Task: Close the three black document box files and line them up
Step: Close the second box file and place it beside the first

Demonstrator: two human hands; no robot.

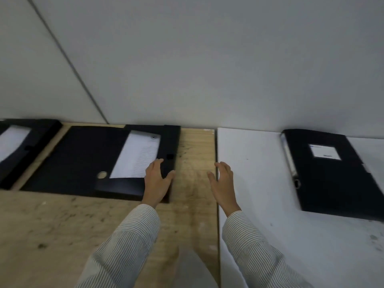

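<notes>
Three black box files lie along the wall. The middle file (79, 159) is open on the wooden surface, its lid flat to the left and white paper (137, 155) in its tray. My left hand (156, 181) rests on that tray's near right corner, fingers spread, thumb against the right wall. My right hand (223, 182) hovers open over the seam between wood and white surface, holding nothing. A closed file (332, 175) with a white label lies at the right. A third open file (27, 146) with paper shows at the far left, partly cut off.
A wooden tabletop (62, 225) fills the left and a white surface (259, 163) the right, with a dark seam between them. A grey wall (207, 59) rises directly behind the files. My striped sleeves reach in from below.
</notes>
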